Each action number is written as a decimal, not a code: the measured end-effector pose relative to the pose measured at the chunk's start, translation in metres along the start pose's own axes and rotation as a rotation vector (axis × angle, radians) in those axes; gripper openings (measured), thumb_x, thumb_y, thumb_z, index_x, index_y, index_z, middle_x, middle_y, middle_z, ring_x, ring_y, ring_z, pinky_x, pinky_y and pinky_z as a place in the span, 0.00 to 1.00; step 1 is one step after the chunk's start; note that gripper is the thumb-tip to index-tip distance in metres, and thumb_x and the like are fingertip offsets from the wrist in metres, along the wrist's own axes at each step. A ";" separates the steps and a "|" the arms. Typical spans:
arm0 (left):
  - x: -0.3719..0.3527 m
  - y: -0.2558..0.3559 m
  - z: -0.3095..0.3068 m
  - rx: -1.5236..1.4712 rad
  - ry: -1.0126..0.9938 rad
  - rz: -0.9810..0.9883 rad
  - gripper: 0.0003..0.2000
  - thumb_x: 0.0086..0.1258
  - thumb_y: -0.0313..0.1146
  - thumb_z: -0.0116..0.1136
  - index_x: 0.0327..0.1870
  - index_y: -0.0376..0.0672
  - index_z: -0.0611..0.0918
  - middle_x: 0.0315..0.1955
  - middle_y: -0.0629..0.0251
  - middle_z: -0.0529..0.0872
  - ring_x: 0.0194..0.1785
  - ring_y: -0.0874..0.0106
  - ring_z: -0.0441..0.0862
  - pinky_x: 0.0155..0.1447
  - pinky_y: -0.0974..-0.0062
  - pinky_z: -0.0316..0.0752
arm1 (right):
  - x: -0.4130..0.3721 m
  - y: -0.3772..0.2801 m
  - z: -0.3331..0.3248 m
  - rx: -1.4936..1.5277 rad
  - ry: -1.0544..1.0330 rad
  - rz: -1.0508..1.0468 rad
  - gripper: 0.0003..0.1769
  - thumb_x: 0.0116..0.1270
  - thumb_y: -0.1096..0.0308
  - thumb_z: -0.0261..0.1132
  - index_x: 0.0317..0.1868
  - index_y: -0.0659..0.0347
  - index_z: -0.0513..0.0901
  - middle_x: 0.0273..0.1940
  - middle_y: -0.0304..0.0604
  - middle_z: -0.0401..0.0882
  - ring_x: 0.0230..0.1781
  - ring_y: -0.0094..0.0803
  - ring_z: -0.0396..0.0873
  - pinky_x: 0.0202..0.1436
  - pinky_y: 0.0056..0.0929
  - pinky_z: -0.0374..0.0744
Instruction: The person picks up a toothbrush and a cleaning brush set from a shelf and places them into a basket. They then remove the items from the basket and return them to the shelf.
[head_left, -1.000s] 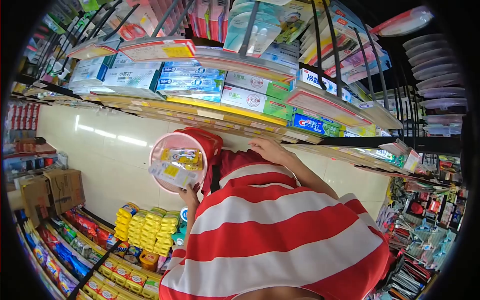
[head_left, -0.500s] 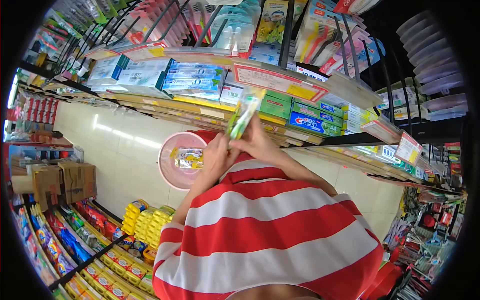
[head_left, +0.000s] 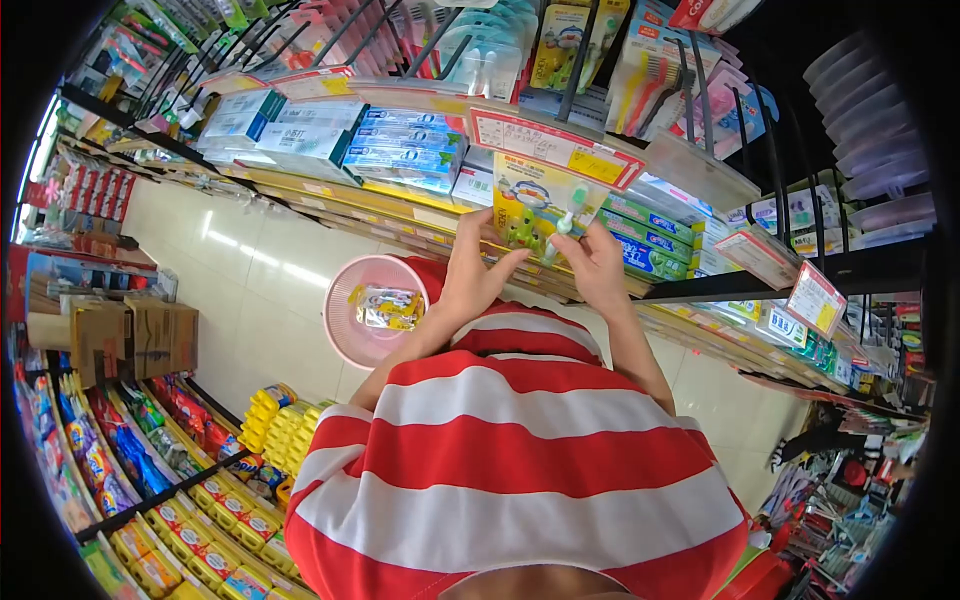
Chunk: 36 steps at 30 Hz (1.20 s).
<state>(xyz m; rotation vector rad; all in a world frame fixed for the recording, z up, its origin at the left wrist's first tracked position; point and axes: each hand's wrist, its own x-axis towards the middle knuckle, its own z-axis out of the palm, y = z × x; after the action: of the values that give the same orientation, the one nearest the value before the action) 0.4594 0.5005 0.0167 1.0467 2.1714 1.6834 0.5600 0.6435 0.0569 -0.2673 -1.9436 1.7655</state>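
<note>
"小苏打" on a white box (head_left: 310,142), "舒适达" on a carton (head_left: 787,327), print on the yellow pack (head_left: 520,190) illegible.

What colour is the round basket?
The basket is pale pink, best seen in the head view.

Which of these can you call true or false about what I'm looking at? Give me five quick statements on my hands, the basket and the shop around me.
1. The right hand grips the yellow-backed pack. True.
2. The left hand is down inside the pink basket. False: it is up by the pack's left edge.
3. The basket has nothing in it. False: packaged items lie inside.
4. Toothpaste boxes sit on the shelf below the hanging packs. True.
5. The shirt is plain blue. False: it has red and white stripes.
</note>
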 end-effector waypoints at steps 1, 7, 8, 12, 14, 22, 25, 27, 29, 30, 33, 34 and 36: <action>0.001 0.004 -0.001 -0.029 -0.002 0.003 0.30 0.53 0.27 0.68 0.56 0.35 0.65 0.44 0.58 0.71 0.39 0.71 0.75 0.39 0.75 0.74 | 0.000 -0.004 -0.001 -0.006 -0.009 -0.013 0.15 0.65 0.73 0.59 0.51 0.68 0.71 0.40 0.41 0.77 0.39 0.21 0.74 0.43 0.21 0.74; 0.018 0.005 -0.003 -0.111 0.045 0.087 0.26 0.55 0.25 0.66 0.54 0.34 0.66 0.40 0.57 0.75 0.34 0.72 0.79 0.36 0.77 0.75 | 0.015 -0.017 -0.005 -0.073 -0.034 -0.066 0.16 0.66 0.73 0.59 0.52 0.67 0.70 0.42 0.42 0.77 0.40 0.21 0.74 0.44 0.21 0.74; 0.021 0.005 -0.002 -0.146 0.059 0.100 0.26 0.56 0.25 0.66 0.53 0.34 0.66 0.39 0.57 0.75 0.33 0.72 0.79 0.36 0.77 0.75 | 0.017 -0.019 -0.004 -0.041 -0.030 -0.068 0.16 0.66 0.73 0.59 0.52 0.67 0.70 0.43 0.42 0.76 0.40 0.21 0.74 0.44 0.21 0.74; 0.026 0.003 -0.002 -0.255 0.096 0.111 0.22 0.57 0.23 0.64 0.51 0.33 0.67 0.37 0.58 0.76 0.32 0.74 0.80 0.36 0.78 0.76 | 0.026 -0.019 -0.004 0.009 -0.026 -0.071 0.15 0.66 0.73 0.58 0.52 0.67 0.70 0.43 0.41 0.76 0.41 0.21 0.73 0.44 0.21 0.73; 0.028 0.003 -0.003 -0.275 0.093 0.089 0.21 0.57 0.22 0.63 0.50 0.33 0.68 0.37 0.59 0.76 0.32 0.74 0.80 0.36 0.79 0.76 | 0.028 -0.017 -0.004 0.003 -0.018 -0.063 0.15 0.66 0.73 0.58 0.52 0.66 0.70 0.43 0.41 0.76 0.40 0.21 0.73 0.44 0.21 0.73; 0.042 0.002 -0.001 -0.281 0.058 0.060 0.18 0.59 0.21 0.61 0.49 0.33 0.69 0.38 0.60 0.76 0.34 0.75 0.81 0.37 0.80 0.76 | 0.042 -0.006 -0.009 -0.095 0.064 0.006 0.09 0.65 0.74 0.58 0.45 0.66 0.71 0.38 0.39 0.77 0.38 0.21 0.73 0.42 0.21 0.73; 0.060 -0.009 0.007 -0.302 0.081 0.096 0.18 0.59 0.20 0.60 0.50 0.33 0.69 0.39 0.60 0.76 0.35 0.75 0.81 0.37 0.80 0.77 | 0.054 0.002 -0.012 -0.275 0.130 0.001 0.08 0.65 0.76 0.57 0.44 0.66 0.71 0.38 0.39 0.77 0.39 0.22 0.75 0.42 0.21 0.74; 0.074 -0.015 0.015 -0.403 0.086 0.079 0.18 0.60 0.20 0.59 0.50 0.33 0.69 0.39 0.59 0.77 0.36 0.75 0.81 0.38 0.80 0.77 | 0.066 0.010 -0.012 -0.263 0.209 -0.130 0.11 0.65 0.72 0.59 0.46 0.66 0.74 0.38 0.39 0.77 0.34 0.19 0.73 0.37 0.21 0.72; 0.088 -0.021 0.023 -0.453 0.111 0.103 0.17 0.60 0.20 0.59 0.49 0.33 0.70 0.39 0.59 0.78 0.36 0.74 0.81 0.38 0.79 0.77 | 0.081 0.020 -0.014 -0.192 0.260 -0.208 0.10 0.65 0.71 0.59 0.45 0.66 0.74 0.36 0.39 0.77 0.32 0.19 0.72 0.34 0.21 0.72; 0.095 -0.024 0.028 -0.452 0.128 0.134 0.16 0.61 0.20 0.58 0.49 0.33 0.70 0.38 0.58 0.79 0.36 0.74 0.81 0.37 0.79 0.77 | 0.089 0.027 -0.016 -0.127 0.276 -0.217 0.08 0.65 0.73 0.58 0.43 0.66 0.72 0.34 0.38 0.76 0.32 0.20 0.72 0.34 0.21 0.72; 0.109 -0.027 0.040 -0.346 0.148 0.119 0.14 0.60 0.21 0.58 0.47 0.34 0.71 0.37 0.57 0.80 0.38 0.70 0.81 0.38 0.75 0.76 | 0.118 0.045 -0.032 -0.161 0.271 -0.263 0.07 0.65 0.72 0.58 0.40 0.65 0.71 0.26 0.37 0.70 0.27 0.20 0.67 0.29 0.23 0.67; 0.113 -0.027 0.043 -0.294 0.148 0.096 0.14 0.59 0.21 0.58 0.46 0.34 0.72 0.36 0.57 0.80 0.39 0.68 0.81 0.39 0.73 0.76 | 0.127 0.049 -0.037 -0.210 0.261 -0.283 0.07 0.65 0.71 0.58 0.39 0.65 0.71 0.24 0.36 0.68 0.24 0.20 0.64 0.26 0.24 0.65; 0.121 -0.026 0.047 -0.209 0.168 0.207 0.15 0.58 0.21 0.58 0.47 0.34 0.72 0.36 0.56 0.80 0.41 0.63 0.80 0.42 0.70 0.74 | 0.138 0.058 -0.041 -0.134 0.259 -0.274 0.08 0.65 0.70 0.58 0.39 0.64 0.70 0.21 0.35 0.62 0.22 0.20 0.58 0.24 0.26 0.60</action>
<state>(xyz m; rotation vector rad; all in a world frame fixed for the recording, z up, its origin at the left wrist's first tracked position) 0.3865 0.6110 0.0082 1.1408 1.9809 2.1092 0.4510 0.7508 0.0333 -0.2483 -1.8158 1.3578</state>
